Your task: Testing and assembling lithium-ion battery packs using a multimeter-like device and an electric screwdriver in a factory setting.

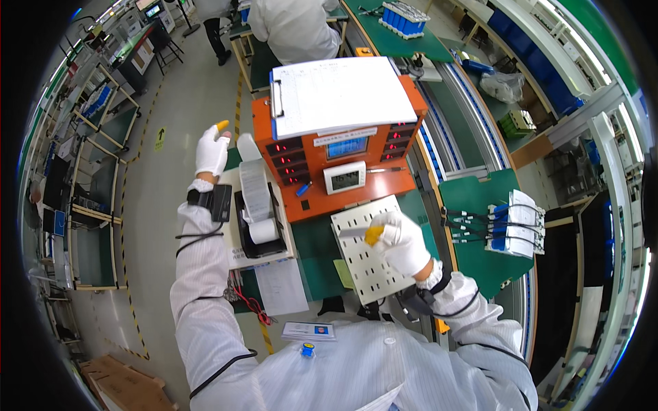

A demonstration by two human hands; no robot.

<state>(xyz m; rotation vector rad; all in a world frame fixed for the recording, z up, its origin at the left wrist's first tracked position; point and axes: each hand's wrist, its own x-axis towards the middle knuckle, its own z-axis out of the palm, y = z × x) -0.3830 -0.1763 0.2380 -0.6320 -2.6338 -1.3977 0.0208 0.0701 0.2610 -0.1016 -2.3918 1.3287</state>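
Observation:
My left hand (211, 152), in a white glove with a yellow fingertip, is raised beside the label printer's far left corner. Its visible fingers are stretched out, and I see nothing held in them. The printer (286, 233) has a pale casing and a dark opening with a paper roll (263, 231); a long paper strip (255, 188) runs up from it. Over a white perforated plate (360, 264), my right hand (399, 243) is closed, pinching a small pale strip (352, 233) between yellow-covered fingertips. What the strip is made of cannot be made out.
An orange instrument box (308, 171) with red digit displays carries a clipboard of paper (343, 96), a white digital clock (345, 178) and a pen. At right, a blue-white battery pack (515, 226) with black cables sits beside the conveyor rail. Red wires (257, 312) hang near the printer. A person (295, 27) sits ahead.

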